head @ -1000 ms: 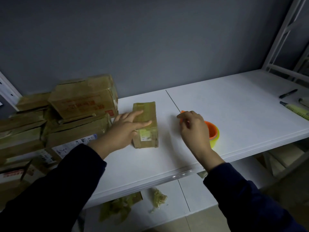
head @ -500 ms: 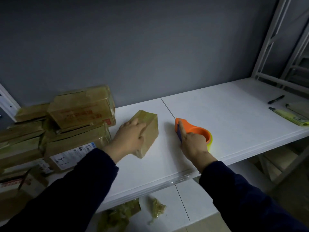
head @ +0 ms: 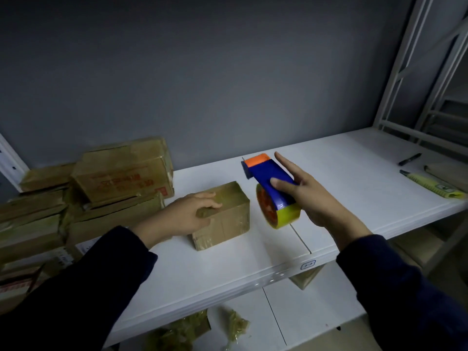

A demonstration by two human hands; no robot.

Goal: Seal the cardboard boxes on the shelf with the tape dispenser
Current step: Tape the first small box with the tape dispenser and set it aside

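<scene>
Box (head: 228, 219) was gripped by the left hand (head: 182, 216); right hand (head: 311, 198), pinching the dispenser (head: 264, 173), needed its orange end flat on top

Nothing on my feed reads cleanly. The top cardboard box (head: 121, 178) of the stack carries a line of red print on its front face, but it is too blurred to make out. A small blue-outlined tag (head: 308, 264) on the front edge of the shelf (head: 228, 272) bears marks too small to tell.
</scene>
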